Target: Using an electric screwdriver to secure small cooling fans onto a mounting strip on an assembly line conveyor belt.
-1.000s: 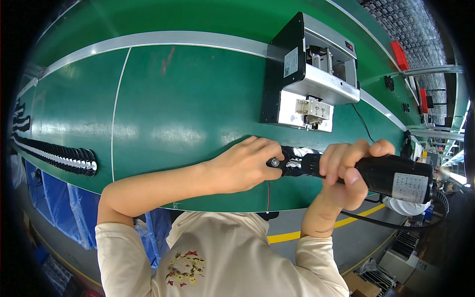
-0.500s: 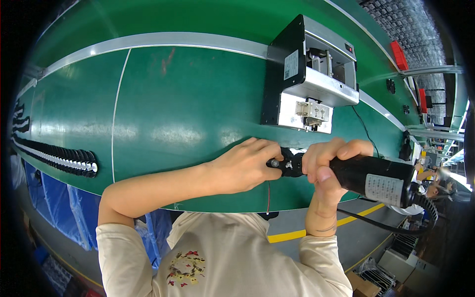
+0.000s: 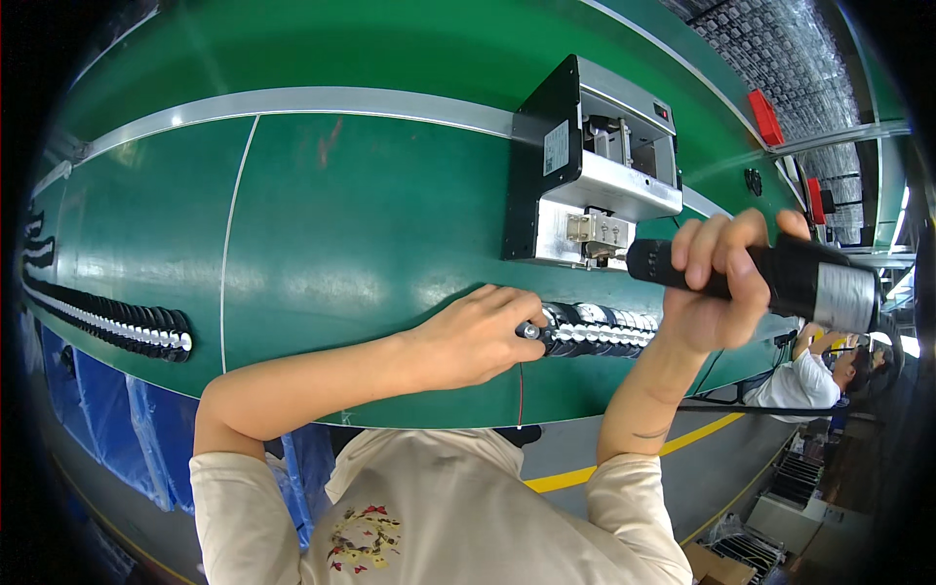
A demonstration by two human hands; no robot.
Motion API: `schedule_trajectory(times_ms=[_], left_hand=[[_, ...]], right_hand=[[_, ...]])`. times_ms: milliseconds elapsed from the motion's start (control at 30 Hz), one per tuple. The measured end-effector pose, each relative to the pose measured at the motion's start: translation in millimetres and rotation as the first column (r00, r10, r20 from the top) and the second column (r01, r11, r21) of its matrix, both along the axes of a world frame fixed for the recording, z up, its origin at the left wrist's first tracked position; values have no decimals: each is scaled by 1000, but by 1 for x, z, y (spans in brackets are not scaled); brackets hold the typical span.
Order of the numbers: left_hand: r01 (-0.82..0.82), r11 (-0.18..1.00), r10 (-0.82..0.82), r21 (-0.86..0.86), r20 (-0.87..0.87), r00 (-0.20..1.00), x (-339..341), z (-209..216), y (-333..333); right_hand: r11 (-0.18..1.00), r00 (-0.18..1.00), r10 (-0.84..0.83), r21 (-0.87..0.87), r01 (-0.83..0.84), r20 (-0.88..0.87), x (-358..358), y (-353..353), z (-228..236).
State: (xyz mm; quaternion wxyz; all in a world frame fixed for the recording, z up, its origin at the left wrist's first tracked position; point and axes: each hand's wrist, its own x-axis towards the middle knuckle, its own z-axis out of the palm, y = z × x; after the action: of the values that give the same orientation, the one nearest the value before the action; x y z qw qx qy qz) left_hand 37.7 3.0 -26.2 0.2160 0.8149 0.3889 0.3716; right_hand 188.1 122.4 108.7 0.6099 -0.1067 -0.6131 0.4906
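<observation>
My right hand (image 3: 726,283) is wrapped round a thick black power screwdriver (image 3: 843,295). Its front end points left and overlaps the front of a black-and-silver screw feeder (image 3: 612,185) in this view; contact cannot be made out. On the bench's near side, my left hand (image 3: 483,336) has its fingers closed on a small black part (image 3: 529,331) with a round grey end. That part sits at the left end of a row of black and white parts (image 3: 604,334), which runs rightward under my right forearm. The fingertips are partly hidden.
Another long row of black and white parts (image 3: 117,320) lies at the bench's left end. Red bins (image 3: 765,117) stand at the far right. A co-worker in a white shirt (image 3: 804,380) sits to the right. A dark cable trails from the screwdriver.
My right hand has lifted the screwdriver up and to the right, off the row, uncovering the parts there. My left hand stays at the row's left end.
</observation>
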Motion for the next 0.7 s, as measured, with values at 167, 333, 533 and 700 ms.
schedule_trajectory(times_ms=[167,333,533,700], left_hand=[[7,1000,-7,-12,-2,1000,-1,0,-1],[7,1000,-7,6,-14,1000,-1,-1,-1],[4,1000,-4,1,-13,1000,0,-2,-1],[-6,1000,6,3,-8,1000,-1,-1,-2]], right_hand=[[992,993,26,-127,-11,116,-7,13,-9],[988,994,111,-107,-109,12,4,-9,-15],[982,988,143,-132,-134,62,22,-56,-29],[975,990,113,-200,-94,85,23,-69,-39]])
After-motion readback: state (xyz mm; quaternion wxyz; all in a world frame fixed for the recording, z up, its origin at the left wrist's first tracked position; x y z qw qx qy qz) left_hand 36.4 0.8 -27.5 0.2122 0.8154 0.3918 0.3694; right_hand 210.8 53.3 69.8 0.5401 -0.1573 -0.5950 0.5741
